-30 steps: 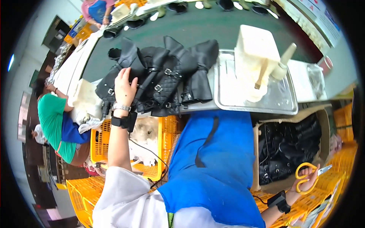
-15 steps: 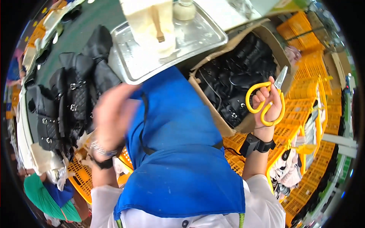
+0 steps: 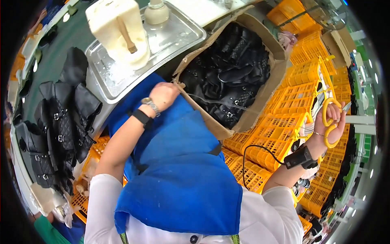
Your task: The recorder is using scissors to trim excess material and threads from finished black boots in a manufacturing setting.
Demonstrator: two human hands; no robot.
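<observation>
At the near left corner of a cardboard box (image 3: 205,118), my left hand (image 3: 163,96) is closed, its curled fingers at the box's edge. Black boots (image 3: 237,75) with buckles and quilted panels fill the box in a heap. A thin clear strand crosses over them. Out to the right, my right hand (image 3: 334,116) holds scissors (image 3: 330,140) by their yellow loop handles. Their short metal blades point away to the right, partly hidden by the fingers.
A metal tray (image 3: 106,91) holds a cream container (image 3: 115,30) with a brush (image 3: 128,38) and a round jar (image 3: 156,14). More black boots (image 3: 61,118) lie on the green-topped table at left. Yellow crates (image 3: 264,134) are stacked along the right.
My left hand has moved right, from beside the boots on the table to the box corner. My right hand has swung outward and down with the scissors. The view has shifted right.
</observation>
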